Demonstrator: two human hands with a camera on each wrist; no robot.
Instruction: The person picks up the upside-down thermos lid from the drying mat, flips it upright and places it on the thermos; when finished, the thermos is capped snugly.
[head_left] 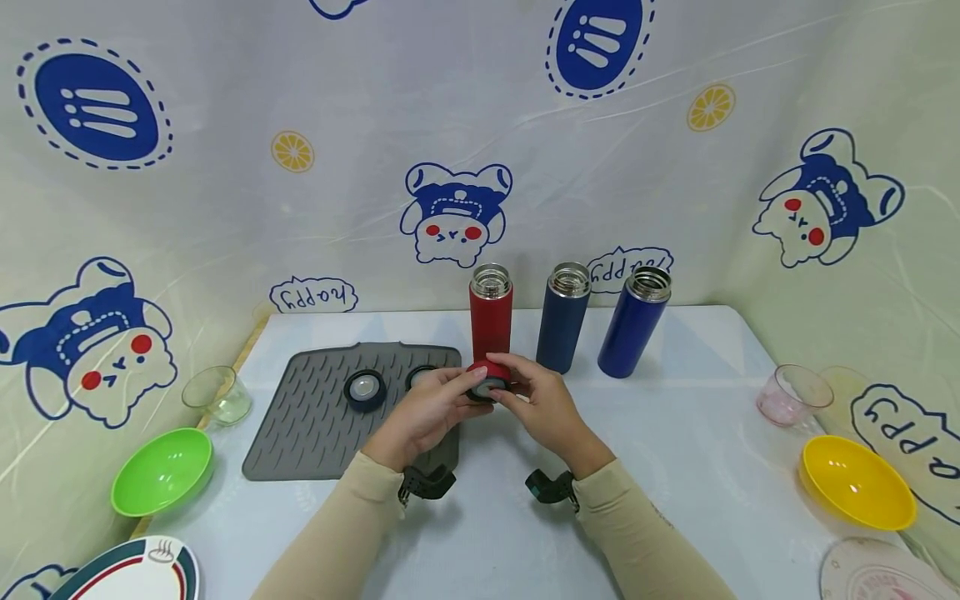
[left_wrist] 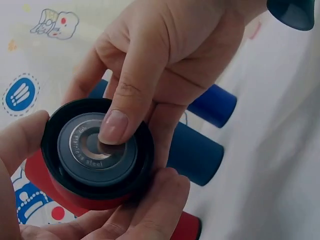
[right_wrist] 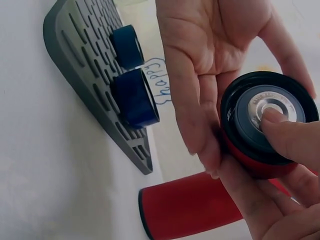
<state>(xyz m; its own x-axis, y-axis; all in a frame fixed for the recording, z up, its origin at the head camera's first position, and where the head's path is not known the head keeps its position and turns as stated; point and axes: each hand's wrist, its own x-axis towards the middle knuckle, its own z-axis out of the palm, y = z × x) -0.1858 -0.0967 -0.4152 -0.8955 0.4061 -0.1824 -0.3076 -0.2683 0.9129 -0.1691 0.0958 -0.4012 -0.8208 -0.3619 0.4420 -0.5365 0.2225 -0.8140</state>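
Note:
Both hands hold a red lid [head_left: 489, 368], its black-rimmed underside with a steel disc turned up in the wrist views. My left hand [head_left: 423, 408] grips the rim from the left side. From the right, my right hand [head_left: 542, 406] pinches the same lid [left_wrist: 75, 187], its thumb [left_wrist: 117, 122] pressing on the steel disc at the centre. Just behind the hands stands a red bottle [head_left: 491, 325] with an uncovered steel mouth. A dark blue bottle [head_left: 562, 333] and a brighter blue bottle [head_left: 632, 333], both uncapped, stand to its right.
A grey ridged mat [head_left: 292, 425] on the left carries two lids, one dark blue [right_wrist: 135, 97] and one teal-looking [right_wrist: 126, 47]. Along the left edge are a clear glass [head_left: 225, 400], green bowl [head_left: 161, 475] and plate [head_left: 142, 575]. A pinkish glass [head_left: 791, 400] and yellow bowl [head_left: 855, 483] sit right.

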